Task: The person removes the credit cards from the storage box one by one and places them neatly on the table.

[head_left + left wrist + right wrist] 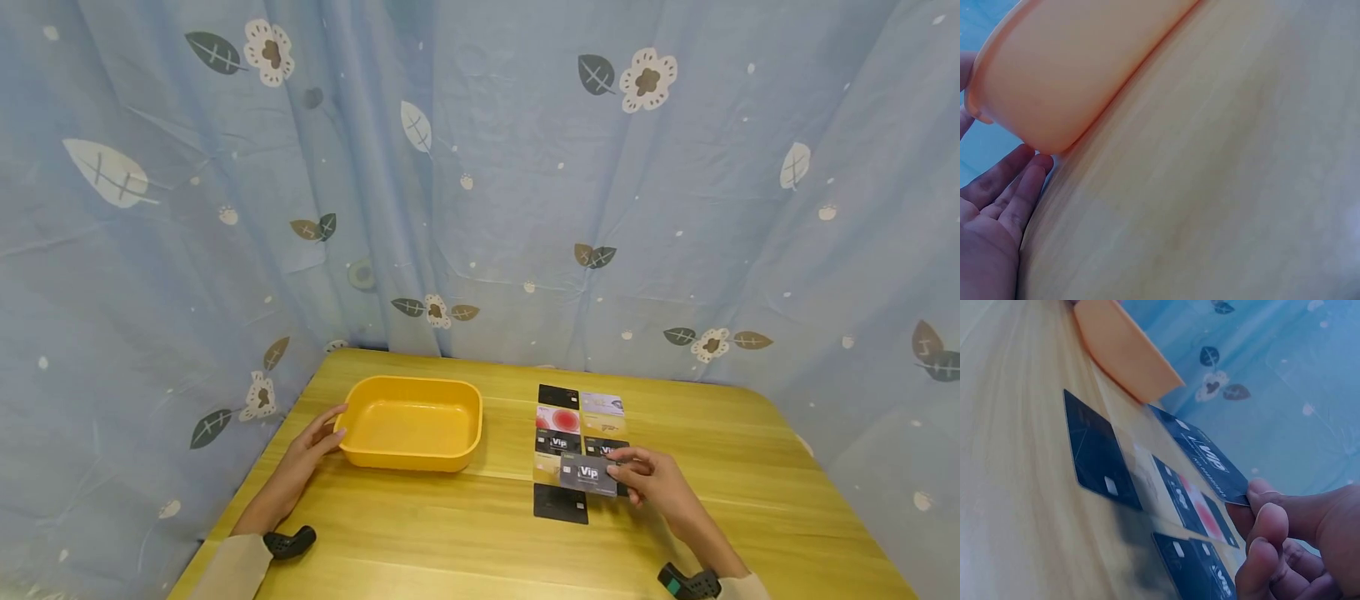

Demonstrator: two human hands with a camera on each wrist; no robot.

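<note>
My right hand (651,481) pinches a dark grey VIP card (588,474) by its right end, thumb against fingertips. In the right wrist view the VIP card (1200,456) is raised above the table, over other cards. Beneath it lie a gold card (547,469), partly covered, and a black VIP card (558,442). Another dark card (623,488) shows only an edge under my fingers. My left hand (303,454) holds the left rim of a yellow plastic tray (411,461). In the left wrist view, other fingertips (1034,178) lie close by the tray's base.
Two columns of cards lie on the wooden table (420,533), among them a red-and-white card (558,419), a silver card (603,404) and a black card (561,504) at the near end. A blue patterned curtain (510,208) hangs behind the table's far edge.
</note>
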